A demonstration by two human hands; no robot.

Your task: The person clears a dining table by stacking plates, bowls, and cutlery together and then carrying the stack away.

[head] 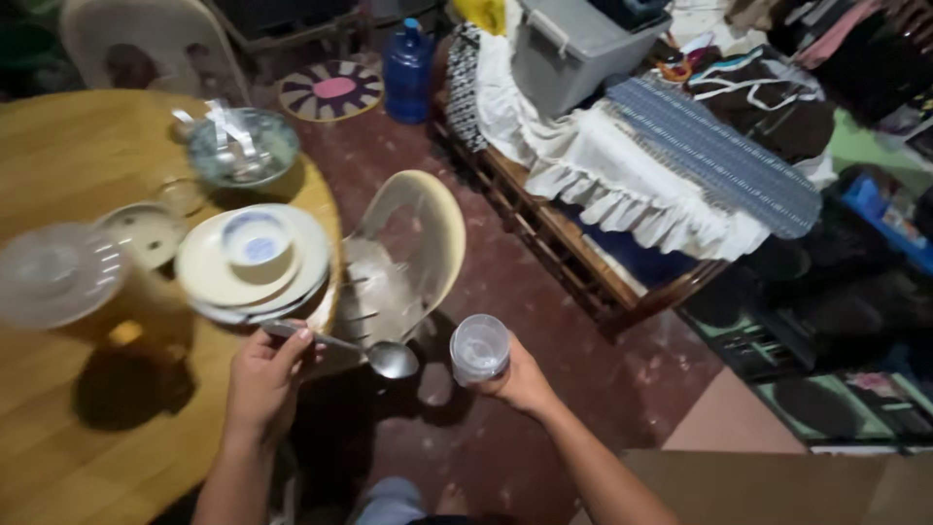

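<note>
My left hand (264, 377) grips a metal spoon (374, 354) by the handle, its bowl pointing right over the floor beside the round wooden table (58, 428). My right hand (517, 379) holds a clear drinking glass (479, 348) upright, just right of the spoon. A stack of cream plates (209, 282) with a small white bowl (255, 238) on top sits at the table's edge, just above my left hand.
On the table stand a clear plastic lid (53, 275), a small dish (146, 233) and a metal bowl with utensils (243, 146). A beige plastic chair (413, 243) stands by the table. A wooden bed with cloths (632, 165), a grey bin (573, 49) and a blue jug (408, 68) lie beyond.
</note>
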